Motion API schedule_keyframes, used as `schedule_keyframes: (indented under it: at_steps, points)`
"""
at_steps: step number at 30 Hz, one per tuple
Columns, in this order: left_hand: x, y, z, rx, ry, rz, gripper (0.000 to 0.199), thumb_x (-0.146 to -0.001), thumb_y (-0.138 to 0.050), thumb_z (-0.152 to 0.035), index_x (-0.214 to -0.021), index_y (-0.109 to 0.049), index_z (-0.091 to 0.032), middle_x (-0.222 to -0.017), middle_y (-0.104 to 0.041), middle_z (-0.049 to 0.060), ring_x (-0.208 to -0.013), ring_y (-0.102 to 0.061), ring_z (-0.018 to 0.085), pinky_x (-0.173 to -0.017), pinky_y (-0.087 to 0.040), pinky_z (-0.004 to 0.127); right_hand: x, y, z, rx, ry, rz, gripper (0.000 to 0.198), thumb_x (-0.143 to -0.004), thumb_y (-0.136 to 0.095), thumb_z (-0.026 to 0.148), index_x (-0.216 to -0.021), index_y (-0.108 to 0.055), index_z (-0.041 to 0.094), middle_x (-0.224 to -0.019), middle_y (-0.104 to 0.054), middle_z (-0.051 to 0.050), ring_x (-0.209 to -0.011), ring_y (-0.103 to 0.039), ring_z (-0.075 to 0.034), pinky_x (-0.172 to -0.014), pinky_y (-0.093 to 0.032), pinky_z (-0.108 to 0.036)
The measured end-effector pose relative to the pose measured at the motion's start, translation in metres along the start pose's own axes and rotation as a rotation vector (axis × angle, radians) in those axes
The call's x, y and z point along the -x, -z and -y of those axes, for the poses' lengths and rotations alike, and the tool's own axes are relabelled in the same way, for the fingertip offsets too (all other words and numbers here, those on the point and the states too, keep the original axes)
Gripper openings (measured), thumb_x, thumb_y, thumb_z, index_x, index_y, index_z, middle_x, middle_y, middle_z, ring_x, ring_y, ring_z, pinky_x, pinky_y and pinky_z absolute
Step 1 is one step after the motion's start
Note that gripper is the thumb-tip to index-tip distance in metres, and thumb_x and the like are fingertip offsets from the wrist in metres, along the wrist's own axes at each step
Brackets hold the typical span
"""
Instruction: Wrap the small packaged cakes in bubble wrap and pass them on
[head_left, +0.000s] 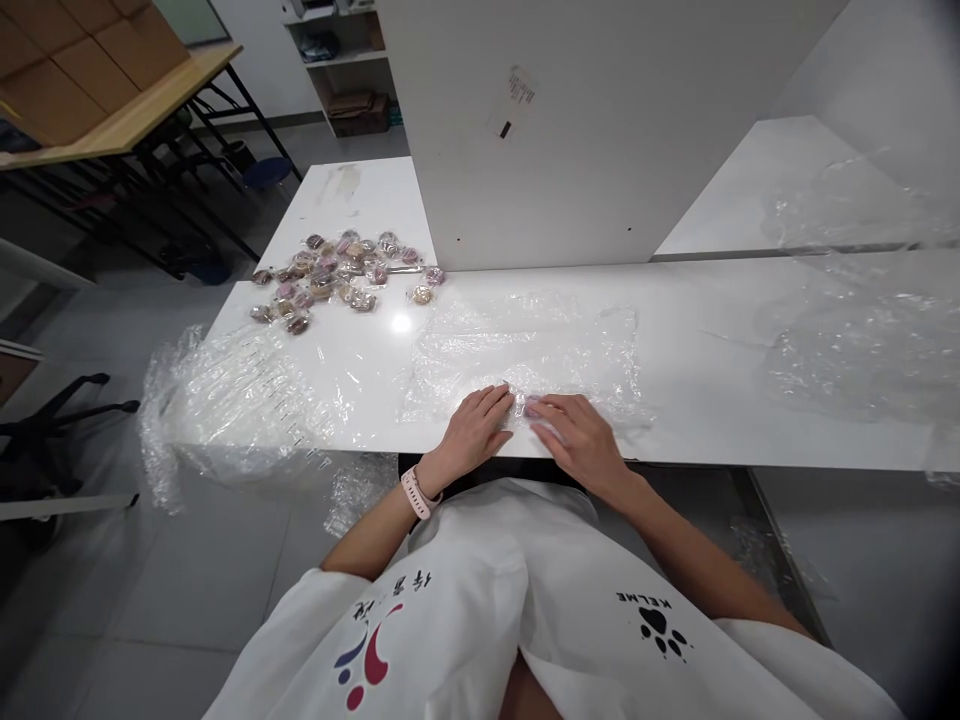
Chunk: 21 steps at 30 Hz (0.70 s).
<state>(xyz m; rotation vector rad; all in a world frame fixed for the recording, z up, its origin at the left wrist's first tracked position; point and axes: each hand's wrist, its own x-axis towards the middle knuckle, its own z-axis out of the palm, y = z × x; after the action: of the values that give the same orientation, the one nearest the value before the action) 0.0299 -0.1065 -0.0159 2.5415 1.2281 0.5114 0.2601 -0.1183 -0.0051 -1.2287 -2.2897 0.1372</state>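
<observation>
A sheet of clear bubble wrap (517,345) lies spread on the white table in front of me. At its near edge, a small purple piece (532,406) in clear wrapping shows between my hands; its exact kind cannot be made out. My left hand (478,428) rests flat on the wrap just left of the piece, fingers stretched out and thumb apart. Curled over the purple piece from the right is my right hand (579,440), its fingertips on it and the thumb lower, near the table edge. The fingers partly hide the piece.
Several small wrapped pieces (322,275), purple, brown and tan, lie scattered at the back left. A stack of bubble wrap sheets (240,390) overhangs the left table edge. More bubble wrap (862,345) covers the right side. A tall white panel (577,130) stands behind.
</observation>
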Motion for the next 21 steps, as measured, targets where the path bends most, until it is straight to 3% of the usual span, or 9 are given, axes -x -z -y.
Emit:
schedule_keyframes:
  at_steps: [3, 6, 11, 16, 21]
  points:
    - [-0.007, 0.002, 0.007, 0.004, -0.011, 0.026, 0.056, -0.093, -0.062, -0.030, -0.143, -0.041, -0.018, -0.150, -0.048, 0.014, -0.135, -0.047, 0.030, -0.110, -0.042, 0.047, -0.003, -0.017, -0.013, -0.104, 0.010, 0.144, 0.052, -0.098, -0.050, 0.043, -0.147, -0.044, 0.024, -0.145, -0.051, -0.012, -0.130, -0.047, -0.029, -0.104, -0.043, -0.047]
    - [-0.016, 0.007, 0.012, 0.004, 0.005, 0.071, 0.051, -0.091, -0.064, -0.028, -0.138, -0.047, -0.019, -0.145, -0.054, 0.012, -0.127, -0.051, 0.029, -0.102, -0.045, 0.046, -0.008, -0.026, -0.032, -0.154, -0.006, 0.169, 0.052, -0.099, -0.048, 0.044, -0.147, -0.044, 0.025, -0.144, -0.053, -0.010, -0.129, -0.048, -0.028, -0.105, -0.042, -0.049]
    - [-0.030, 0.026, 0.011, 0.085, 0.076, 0.120, 0.025, -0.097, -0.054, -0.032, -0.118, -0.061, -0.020, -0.109, -0.070, 0.008, -0.104, -0.058, 0.025, -0.087, -0.046, 0.039, -0.014, -0.017, -0.041, -0.288, -0.054, 0.156, 0.037, -0.102, -0.040, 0.042, -0.127, -0.063, 0.027, -0.121, -0.069, -0.006, -0.110, -0.060, -0.024, -0.096, -0.047, -0.043]
    - [-0.044, 0.037, 0.016, 0.194, 0.275, 0.199, 0.041, -0.098, -0.046, -0.054, -0.085, -0.065, -0.019, -0.071, -0.064, 0.003, -0.066, -0.055, 0.017, -0.060, -0.035, 0.029, -0.025, -0.015, -0.042, -0.432, -0.299, 0.161, 0.041, -0.097, -0.045, 0.056, -0.097, -0.072, 0.025, -0.089, -0.073, -0.004, -0.077, -0.064, -0.020, -0.071, -0.048, -0.034]
    - [-0.045, 0.045, 0.042, 0.132, 0.477, 0.256, 0.029, -0.090, -0.059, -0.048, -0.085, -0.066, -0.021, -0.071, -0.066, 0.002, -0.066, -0.058, 0.017, -0.057, -0.033, 0.027, -0.039, -0.021, -0.049, -0.495, -0.509, 0.166, 0.043, -0.085, -0.059, 0.062, -0.100, -0.069, 0.023, -0.066, -0.065, 0.001, -0.060, -0.057, -0.016, -0.059, -0.040, -0.029]
